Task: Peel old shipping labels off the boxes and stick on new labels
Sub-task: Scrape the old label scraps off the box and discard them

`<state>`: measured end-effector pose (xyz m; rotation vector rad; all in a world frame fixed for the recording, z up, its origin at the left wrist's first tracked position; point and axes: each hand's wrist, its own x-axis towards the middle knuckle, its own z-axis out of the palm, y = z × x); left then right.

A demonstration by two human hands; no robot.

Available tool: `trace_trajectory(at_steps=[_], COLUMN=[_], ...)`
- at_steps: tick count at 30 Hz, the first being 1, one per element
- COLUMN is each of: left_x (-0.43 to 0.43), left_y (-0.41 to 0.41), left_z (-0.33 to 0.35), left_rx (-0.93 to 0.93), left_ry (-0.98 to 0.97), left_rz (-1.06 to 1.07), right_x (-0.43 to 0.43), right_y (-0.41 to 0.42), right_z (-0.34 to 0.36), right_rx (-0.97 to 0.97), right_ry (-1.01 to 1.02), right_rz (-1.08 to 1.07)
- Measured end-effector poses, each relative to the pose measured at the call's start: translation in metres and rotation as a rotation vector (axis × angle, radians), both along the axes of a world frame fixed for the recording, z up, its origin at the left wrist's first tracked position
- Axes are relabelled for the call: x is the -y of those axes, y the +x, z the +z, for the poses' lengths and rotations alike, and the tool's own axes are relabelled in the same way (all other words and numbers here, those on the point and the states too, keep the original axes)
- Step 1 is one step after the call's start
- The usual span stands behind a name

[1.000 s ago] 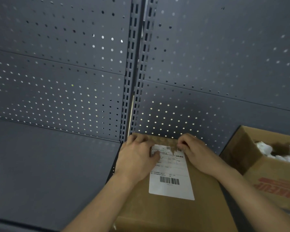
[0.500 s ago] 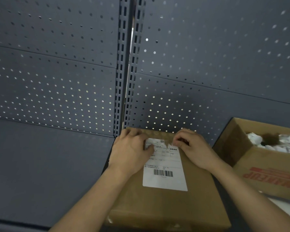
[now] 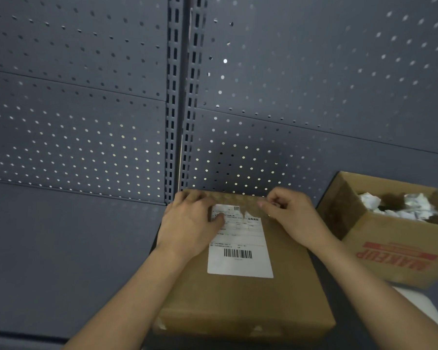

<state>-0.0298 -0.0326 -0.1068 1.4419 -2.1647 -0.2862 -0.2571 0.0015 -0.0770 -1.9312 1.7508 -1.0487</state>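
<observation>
right hand (image 3: 294, 218) pinches label (image 3: 240, 258), left hand (image 3: 189, 224) presses

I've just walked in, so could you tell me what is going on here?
A person is peeling the label off a closed box. The left hand presses down the label's upper left, and the right hand pinches at its torn top right corner. Most of the label lies flat on the box. An open box alongside holds crumpled paper.

White label (image 3: 239, 248), top edge torn, on closed brown box (image 3: 238, 299)
</observation>
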Motion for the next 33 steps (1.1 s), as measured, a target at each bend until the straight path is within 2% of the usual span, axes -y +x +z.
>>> trace_trajectory(at_steps=[6,16,26,33], left_x=[0.001,0.003,0.002,0.003], left_y=[-0.001,-0.002,-0.002,-0.002], left_z=[0.0,-0.001,-0.001,-0.002], left_rx=[0.003,0.014,0.016,0.021], left_ry=[0.0,0.005,-0.003,-0.004], left_rz=[-0.003,-0.008,-0.007,-0.012], right_x=[-0.008,-0.012,-0.007,-0.006], right_y=[-0.007,0.002,0.015,0.021], right_z=[0.002,0.015,0.018,0.02], right_rx=[0.025,-0.446,-0.642,-0.549], right_ry=[0.054,0.227,0.294,0.344], right_rz=[-0.022,-0.013,0.007,-0.048])
